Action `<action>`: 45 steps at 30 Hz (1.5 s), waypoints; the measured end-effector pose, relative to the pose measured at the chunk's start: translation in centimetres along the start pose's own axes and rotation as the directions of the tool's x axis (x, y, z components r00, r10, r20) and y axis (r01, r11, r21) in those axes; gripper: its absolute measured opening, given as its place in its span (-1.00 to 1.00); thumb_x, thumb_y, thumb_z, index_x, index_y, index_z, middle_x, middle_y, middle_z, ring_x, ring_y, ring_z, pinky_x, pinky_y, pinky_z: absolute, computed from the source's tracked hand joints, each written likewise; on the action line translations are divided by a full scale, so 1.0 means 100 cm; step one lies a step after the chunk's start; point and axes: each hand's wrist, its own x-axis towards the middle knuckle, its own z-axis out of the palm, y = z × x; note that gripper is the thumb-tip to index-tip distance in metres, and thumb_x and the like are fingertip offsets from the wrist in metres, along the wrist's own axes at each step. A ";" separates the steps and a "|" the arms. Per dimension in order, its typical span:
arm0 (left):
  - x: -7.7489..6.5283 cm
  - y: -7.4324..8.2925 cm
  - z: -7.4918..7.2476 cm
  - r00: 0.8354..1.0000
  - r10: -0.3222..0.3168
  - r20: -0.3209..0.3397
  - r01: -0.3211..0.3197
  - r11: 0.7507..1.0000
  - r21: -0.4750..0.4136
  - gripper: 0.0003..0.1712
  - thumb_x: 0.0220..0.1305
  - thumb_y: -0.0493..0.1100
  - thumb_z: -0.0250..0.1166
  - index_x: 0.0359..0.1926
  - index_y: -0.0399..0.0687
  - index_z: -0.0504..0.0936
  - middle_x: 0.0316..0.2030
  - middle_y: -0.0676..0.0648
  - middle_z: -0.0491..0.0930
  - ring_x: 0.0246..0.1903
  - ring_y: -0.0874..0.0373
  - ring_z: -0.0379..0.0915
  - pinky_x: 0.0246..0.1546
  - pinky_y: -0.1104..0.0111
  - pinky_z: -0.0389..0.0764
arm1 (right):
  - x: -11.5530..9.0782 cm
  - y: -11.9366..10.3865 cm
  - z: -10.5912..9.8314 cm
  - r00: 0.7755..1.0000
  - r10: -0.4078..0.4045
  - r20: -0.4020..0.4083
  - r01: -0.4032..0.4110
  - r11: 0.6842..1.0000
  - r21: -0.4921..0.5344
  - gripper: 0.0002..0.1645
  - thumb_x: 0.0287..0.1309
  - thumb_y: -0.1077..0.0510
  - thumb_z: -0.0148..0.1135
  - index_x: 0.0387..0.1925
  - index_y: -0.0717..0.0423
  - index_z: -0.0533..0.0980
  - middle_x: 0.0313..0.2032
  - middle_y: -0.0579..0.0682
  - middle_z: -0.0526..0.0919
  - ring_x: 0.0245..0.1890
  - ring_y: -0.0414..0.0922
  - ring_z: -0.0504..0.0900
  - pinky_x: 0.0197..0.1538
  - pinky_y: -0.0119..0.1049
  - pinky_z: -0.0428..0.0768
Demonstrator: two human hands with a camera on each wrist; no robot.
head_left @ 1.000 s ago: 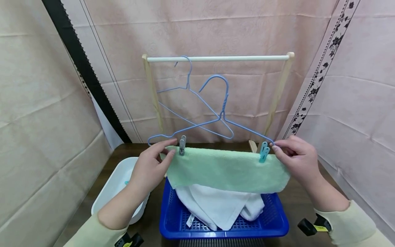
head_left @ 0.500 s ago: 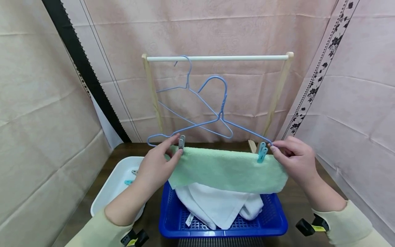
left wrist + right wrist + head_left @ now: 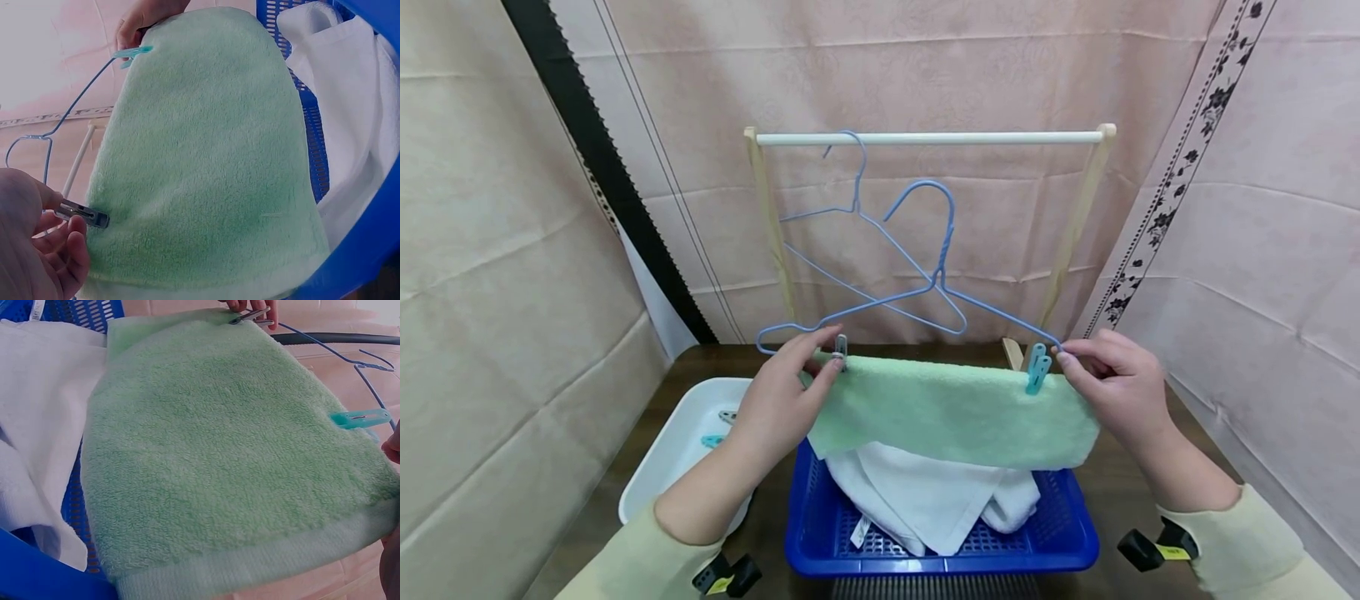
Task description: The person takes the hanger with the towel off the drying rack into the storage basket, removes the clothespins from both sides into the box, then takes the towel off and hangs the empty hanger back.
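A light-green towel [image 3: 947, 417] hangs folded over the bottom of a blue wire hanger [image 3: 880, 304]. My left hand [image 3: 782, 387] pinches the grey clothespin [image 3: 84, 214] at the towel's upper left, thumb in front. Near the towel's other top corner, a turquoise clothespin [image 3: 1038, 369] clips its upper edge. My right hand [image 3: 1116, 383] grips the hanger's right end between thumb and fingers, just beside that clothespin. The hanger's hook points up, apart from the rack's bar, and its lower bar is hidden under the towel.
Behind stands a rack with a white bar [image 3: 970, 139], a second blue hanger [image 3: 857, 179] hooked on it. Below the towel, a blue basket [image 3: 940, 567] holds a white towel [image 3: 925, 500]. At left, a white tray [image 3: 658, 450] contains a turquoise clothespin [image 3: 712, 441] and a grey one.
My left hand has shifted right from the towel's left corner onto the grey clothespin, uncovering clothespins in the tray. My right hand keeps its grip on the hanger's end.
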 end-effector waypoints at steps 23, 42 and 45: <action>-0.008 0.000 -0.004 0.997 0.063 -0.055 -0.063 0.998 -0.002 -0.62 0.40 -0.09 0.26 0.20 0.06 0.57 0.12 0.03 0.56 -0.05 0.12 0.56 -0.16 0.20 0.67 | -0.001 -0.001 0.000 1.000 0.006 -0.001 -0.006 1.000 0.013 -0.69 -0.25 0.66 0.35 -0.43 0.33 0.70 -0.66 -0.12 0.28 -0.60 -0.33 0.19 -0.58 -0.45 0.15; -0.006 -0.013 -0.004 0.987 0.109 -0.115 -0.126 0.979 -0.158 -0.81 0.41 -0.21 0.23 0.02 -0.04 0.58 -0.01 0.05 0.57 -0.06 0.20 0.52 -0.01 0.25 0.59 | 0.001 -0.002 0.000 1.000 0.002 -0.001 -0.002 0.999 0.041 -0.71 -0.26 0.69 0.32 -0.44 0.38 0.68 -0.66 -0.13 0.29 -0.61 -0.32 0.20 -0.58 -0.45 0.16; -0.006 -0.017 -0.004 0.987 0.096 -0.127 -0.124 0.964 -0.234 -0.82 0.41 -0.21 0.23 0.00 -0.04 0.58 -0.01 0.05 0.58 -0.10 0.23 0.53 -0.08 0.34 0.61 | 0.001 -0.003 0.000 1.000 0.000 0.000 0.000 0.999 0.039 -0.71 -0.26 0.69 0.32 -0.44 0.39 0.67 -0.66 -0.13 0.29 -0.61 -0.32 0.20 -0.58 -0.45 0.16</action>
